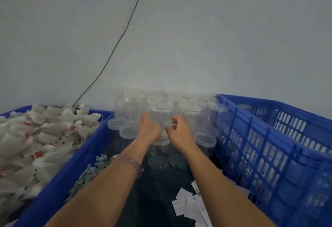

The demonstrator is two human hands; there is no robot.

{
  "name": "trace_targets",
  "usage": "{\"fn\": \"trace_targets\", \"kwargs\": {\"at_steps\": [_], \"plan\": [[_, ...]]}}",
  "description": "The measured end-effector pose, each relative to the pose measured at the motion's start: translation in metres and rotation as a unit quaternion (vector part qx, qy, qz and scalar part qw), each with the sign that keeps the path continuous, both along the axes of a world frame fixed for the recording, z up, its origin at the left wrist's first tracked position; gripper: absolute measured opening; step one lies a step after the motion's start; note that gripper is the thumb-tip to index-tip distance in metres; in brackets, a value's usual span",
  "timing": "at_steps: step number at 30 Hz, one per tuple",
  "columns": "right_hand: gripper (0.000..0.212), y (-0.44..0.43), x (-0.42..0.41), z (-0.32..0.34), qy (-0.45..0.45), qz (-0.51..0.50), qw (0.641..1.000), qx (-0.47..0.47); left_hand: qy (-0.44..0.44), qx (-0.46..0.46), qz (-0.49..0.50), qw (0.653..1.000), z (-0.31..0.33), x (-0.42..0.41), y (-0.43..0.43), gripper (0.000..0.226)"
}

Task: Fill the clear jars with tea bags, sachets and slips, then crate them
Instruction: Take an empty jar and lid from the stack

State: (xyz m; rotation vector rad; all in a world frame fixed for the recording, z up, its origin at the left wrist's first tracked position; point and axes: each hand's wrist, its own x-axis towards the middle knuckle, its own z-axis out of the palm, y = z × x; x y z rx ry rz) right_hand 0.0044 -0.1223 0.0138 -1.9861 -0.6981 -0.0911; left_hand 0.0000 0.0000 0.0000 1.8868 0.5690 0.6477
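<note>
Both hands reach forward to one clear jar [161, 112] sitting on top of the jar cluster. Left hand [150, 127] wraps its fingers round the jar's left side. Right hand [179, 130] is curled at the jar's lower right; gripping or just touching, cannot tell, blurry. More lidded jars [190, 111] stand around and beyond the hands. Left of the left hand is a blue tub [86, 147] heaped with tea bags [36, 136]. Green sachets [84, 174] lie beside the left forearm and white slips [190, 207] by the right forearm. A slotted blue crate [269, 136] stands right of the right hand. Clear bracelet [129, 162] on the left wrist.

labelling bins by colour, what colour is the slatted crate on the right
The crate is blue; head view.
</note>
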Motion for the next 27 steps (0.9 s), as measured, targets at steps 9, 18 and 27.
{"fn": "trace_targets", "kwargs": {"at_steps": [9, 18, 27], "plan": [[0.063, 0.021, 0.023, -0.012, 0.067, -0.012, 0.997, 0.03, 0.002, -0.011, -0.041, 0.999, -0.018, 0.011, 0.014, 0.086], [0.089, -0.014, -0.038, -0.024, 0.044, 0.022, 0.989, 0.139, -0.193, -0.06, -0.036, 0.979, -0.041, -0.091, -0.036, 0.089], [0.083, -0.035, -0.118, -0.149, 0.13, 0.089, 0.975, 0.155, -0.125, -0.077, -0.048, 0.988, -0.16, -0.159, -0.059, 0.07]]}}
